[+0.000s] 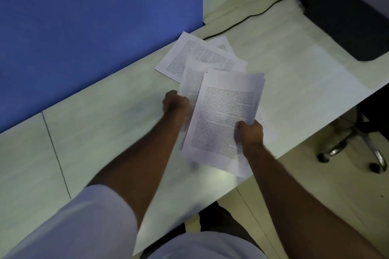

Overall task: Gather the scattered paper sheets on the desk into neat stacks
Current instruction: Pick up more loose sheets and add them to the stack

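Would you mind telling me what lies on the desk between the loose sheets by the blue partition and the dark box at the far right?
In the head view, only bare desk lies between the loose sheets and the dark box; a black cable runs just beyond.

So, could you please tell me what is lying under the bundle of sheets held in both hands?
Under the held bundle, printed loose sheets fan out on the desk toward the blue partition. Their near ends, and anything beneath the bundle's middle, are covered.

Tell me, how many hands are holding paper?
2. The left hand grips a sheet by its near corner; the right hand pinches the stack at its right edge. Both are above the desk.
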